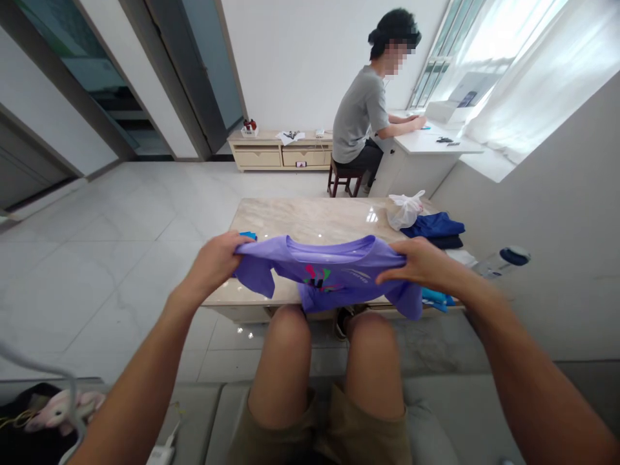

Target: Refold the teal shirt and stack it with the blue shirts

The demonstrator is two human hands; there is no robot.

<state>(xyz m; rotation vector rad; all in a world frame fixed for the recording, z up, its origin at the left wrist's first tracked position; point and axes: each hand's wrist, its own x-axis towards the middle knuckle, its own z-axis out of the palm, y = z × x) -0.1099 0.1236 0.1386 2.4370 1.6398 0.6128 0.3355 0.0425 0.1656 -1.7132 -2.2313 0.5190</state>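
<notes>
A purple T-shirt (pixel 334 268) with a colourful chest print hangs stretched between my two hands, above my knees and the near edge of a marble-topped low table (pixel 310 219). My left hand (pixel 216 258) grips its left shoulder. My right hand (pixel 419 261) grips its right shoulder. The shirt's sleeves droop below both hands, and its lower part hangs in front of the table edge.
On the table's right end lie a white plastic bag (pixel 405 208), folded dark blue clothes (pixel 436 229) and a bottle (pixel 501 259). A small blue item (pixel 248 235) peeks behind my left hand. A person sits at a white desk (pixel 426 152) at the back. A low cabinet (pixel 281 150) stands against the wall.
</notes>
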